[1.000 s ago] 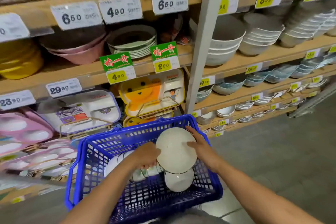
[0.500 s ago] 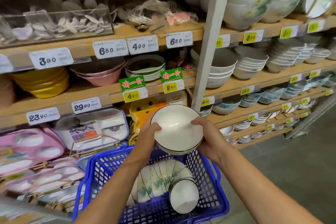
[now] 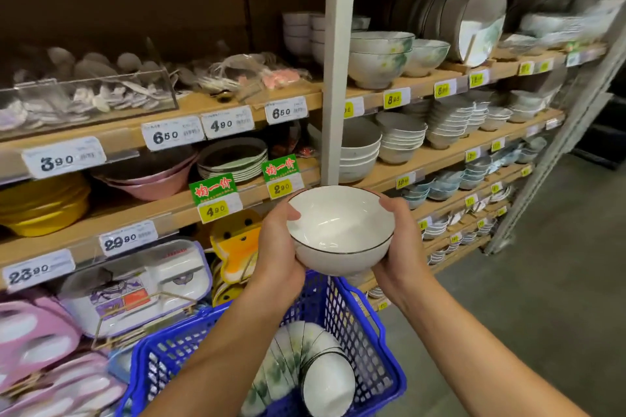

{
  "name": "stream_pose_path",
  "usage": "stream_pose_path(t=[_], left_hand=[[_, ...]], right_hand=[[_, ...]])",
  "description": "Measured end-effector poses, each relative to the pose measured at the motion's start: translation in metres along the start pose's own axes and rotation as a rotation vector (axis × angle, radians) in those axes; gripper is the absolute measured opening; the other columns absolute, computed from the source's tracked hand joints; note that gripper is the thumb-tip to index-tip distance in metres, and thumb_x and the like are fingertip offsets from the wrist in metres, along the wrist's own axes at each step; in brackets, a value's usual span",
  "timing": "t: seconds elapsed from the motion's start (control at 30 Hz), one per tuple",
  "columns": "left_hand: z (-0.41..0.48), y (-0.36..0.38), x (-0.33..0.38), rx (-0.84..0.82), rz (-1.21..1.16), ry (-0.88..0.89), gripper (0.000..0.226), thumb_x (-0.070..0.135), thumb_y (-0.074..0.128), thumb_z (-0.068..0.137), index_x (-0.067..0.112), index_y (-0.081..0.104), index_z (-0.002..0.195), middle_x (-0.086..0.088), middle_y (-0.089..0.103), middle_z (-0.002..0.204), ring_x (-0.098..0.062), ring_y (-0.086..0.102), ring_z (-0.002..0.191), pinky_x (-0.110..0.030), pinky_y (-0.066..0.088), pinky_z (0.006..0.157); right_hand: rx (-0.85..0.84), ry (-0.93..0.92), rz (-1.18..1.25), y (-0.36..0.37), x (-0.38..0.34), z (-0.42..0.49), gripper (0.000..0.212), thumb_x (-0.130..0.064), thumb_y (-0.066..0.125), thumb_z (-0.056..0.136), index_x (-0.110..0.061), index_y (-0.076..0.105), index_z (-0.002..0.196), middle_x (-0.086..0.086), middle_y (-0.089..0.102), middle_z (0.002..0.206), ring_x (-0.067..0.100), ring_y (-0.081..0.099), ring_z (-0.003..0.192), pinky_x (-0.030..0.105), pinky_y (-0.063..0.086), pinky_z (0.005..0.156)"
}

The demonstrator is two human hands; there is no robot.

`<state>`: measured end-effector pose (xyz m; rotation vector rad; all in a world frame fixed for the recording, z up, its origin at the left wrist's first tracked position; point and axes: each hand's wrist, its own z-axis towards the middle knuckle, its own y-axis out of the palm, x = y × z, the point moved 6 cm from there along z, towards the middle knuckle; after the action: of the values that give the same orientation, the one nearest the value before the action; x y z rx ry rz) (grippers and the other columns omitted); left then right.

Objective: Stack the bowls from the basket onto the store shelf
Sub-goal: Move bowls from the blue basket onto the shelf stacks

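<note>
Both hands, left (image 3: 276,249) and right (image 3: 398,247), clamp the white glazed black-rimmed ceramic bowl (image 3: 338,230) above the blue plastic basket (image 3: 342,308). It's slick and brittle; keep your grip under its walls.

Wooden store shelf (image 3: 420,159) crossing mid-frame carries stacked white bowls (image 3: 359,156) right of center, green-rimmed plates (image 3: 233,159) and pink bowls (image 3: 149,176) toward the left.

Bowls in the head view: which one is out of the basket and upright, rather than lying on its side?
The white bowl held between the left hand and right hand. It faces up above the basket; the other bowls lie sideways in a row inside it.
</note>
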<state>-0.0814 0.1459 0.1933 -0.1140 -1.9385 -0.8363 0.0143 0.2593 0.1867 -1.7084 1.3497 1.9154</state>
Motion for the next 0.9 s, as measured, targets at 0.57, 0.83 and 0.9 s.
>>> stream_pose_path(t=[0.57,0.83,0.9], left_hand=[[-0.020,0.235,-0.108,-0.230,0.069,-0.130,0.039,0.015,0.039,0.078,0.009,0.067,0.104,-0.011,0.075,0.086,-0.033,0.065,0.085,-0.033,0.058,0.058],[-0.020,0.332,-0.169,-0.211,0.054,-0.137,0.031,0.013,0.042,0.078,0.007,0.065,0.097,-0.011,0.075,0.083,-0.030,0.067,0.080,-0.033,0.057,0.063],[-0.014,0.346,-0.174,-0.178,0.053,-0.120,0.031,0.012,0.043,0.078,0.005,0.064,0.099,-0.015,0.074,0.091,-0.031,0.067,0.082,-0.036,0.056,0.069]], right_hand=[[0.192,-0.151,-0.117,-0.214,-0.150,-0.005,0.040,-0.031,0.038,0.097,-0.011,0.064,0.120,0.008,0.071,0.114,0.027,0.065,0.108,0.036,0.049,0.081],[0.292,-0.166,-0.105,-0.315,-0.207,0.008,0.029,-0.030,0.049,0.093,-0.017,0.073,0.103,-0.001,0.075,0.098,0.016,0.071,0.088,0.028,0.053,0.067],[0.307,-0.174,-0.120,-0.328,-0.217,0.015,0.024,-0.031,0.052,0.091,-0.021,0.074,0.087,-0.005,0.075,0.094,0.013,0.070,0.084,0.031,0.049,0.073]])
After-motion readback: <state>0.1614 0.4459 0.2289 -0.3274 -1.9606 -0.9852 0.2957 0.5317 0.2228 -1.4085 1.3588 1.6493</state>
